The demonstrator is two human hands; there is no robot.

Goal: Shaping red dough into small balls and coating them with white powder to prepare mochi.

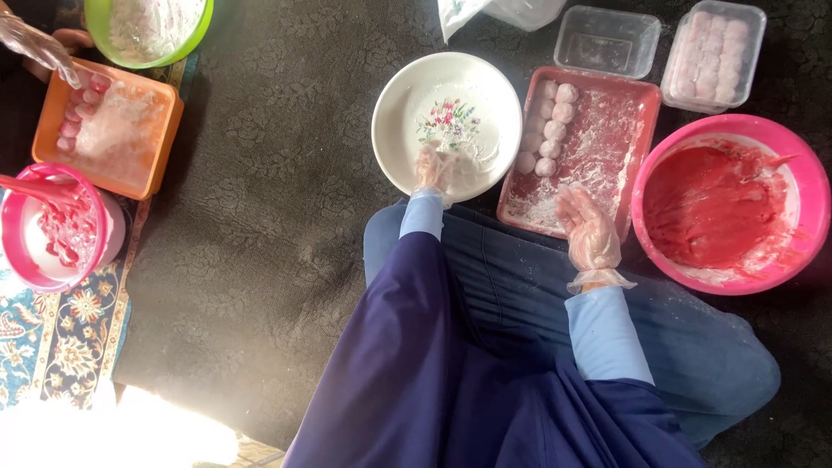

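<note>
While a person sits cross-legged on a dark mat, a white floral plate [446, 123] is touched by the gloved left hand [433, 167], whose fingers are bent onto the floury surface; whether anything is pinched cannot be told. Just right of the plate, a red tray [598, 143] of pale dough balls [549, 128] is overhung by the gloved right hand [588, 227], held open and empty. Further right of the plate sits a pink bowl [732, 204] of red paste. Far left of the plate, another person's gloved hand [39, 48] reaches an orange tray [108, 130].
</note>
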